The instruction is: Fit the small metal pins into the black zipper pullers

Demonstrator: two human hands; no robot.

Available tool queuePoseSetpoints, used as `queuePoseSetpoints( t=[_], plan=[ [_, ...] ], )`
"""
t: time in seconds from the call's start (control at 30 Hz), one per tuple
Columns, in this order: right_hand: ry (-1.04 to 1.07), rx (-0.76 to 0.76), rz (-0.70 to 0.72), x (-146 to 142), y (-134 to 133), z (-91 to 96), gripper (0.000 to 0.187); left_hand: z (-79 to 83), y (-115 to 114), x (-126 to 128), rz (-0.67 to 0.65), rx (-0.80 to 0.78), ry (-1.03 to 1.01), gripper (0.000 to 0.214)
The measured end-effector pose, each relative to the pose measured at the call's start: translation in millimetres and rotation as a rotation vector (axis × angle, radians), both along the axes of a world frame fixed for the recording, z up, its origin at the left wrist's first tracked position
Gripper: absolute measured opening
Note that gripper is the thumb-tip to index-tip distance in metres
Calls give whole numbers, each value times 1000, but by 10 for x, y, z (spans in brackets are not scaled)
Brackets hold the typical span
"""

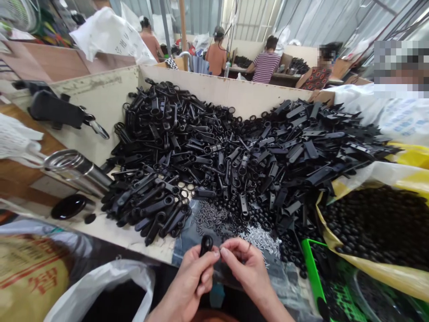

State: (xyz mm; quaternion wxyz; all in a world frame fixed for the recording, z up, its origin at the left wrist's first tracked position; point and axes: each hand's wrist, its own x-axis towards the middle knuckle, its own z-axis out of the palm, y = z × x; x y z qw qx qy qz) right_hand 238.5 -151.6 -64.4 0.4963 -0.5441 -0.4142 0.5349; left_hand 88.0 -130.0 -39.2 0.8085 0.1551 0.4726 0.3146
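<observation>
My left hand [194,279] is closed around a black plastic piece [205,244] with a ring end that sticks up above the fingers. My right hand [246,264] pinches something too small to name, its fingertips touching the left thumb beside the piece. Both hands are at the near edge of the table, just in front of a small heap of silvery metal pins [259,237] and small black round parts [234,219]. A large pile of black plastic pieces [234,152] fills the table beyond.
A cream board wall [228,94] fences the table's back and left. A yellow bag of black round parts [382,223] and a green crate [311,268] stand at right. A steel cup [77,172] and black lid [70,206] sit left. Several people work at a far bench.
</observation>
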Motion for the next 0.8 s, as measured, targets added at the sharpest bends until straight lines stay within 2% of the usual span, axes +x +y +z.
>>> queuePoseSetpoints(
  t=[0.17, 0.3, 0.37, 0.47, 0.57, 0.67, 0.8],
  plan=[
    [-69, -30, 74, 97, -31, 47, 44, -30, -7, -12, -66, 5, -3, 41],
    [-52, -82, 35, 89, -33, 62, 46, -12, 10, 12, -62, -16, -39, 43],
    [-120, -22, 26, 93, -27, 71, 39, 2, 13, 22, -42, -51, -47, 45],
    [-335, 170, 44, 132, -21, 104, 23, 16, 0, 21, -18, -100, -47, 44],
    [-450, 272, 44, 183, -43, 126, 16, 20, -9, 21, -53, -71, -26, 40],
    [-402, 213, 35, 205, -99, 104, 17, 19, 5, 47, -88, -40, 6, 38],
    [-280, 100, -49, 208, -163, 54, 18, -2, 19, 130, -9, -150, -46, 42]
  ],
)
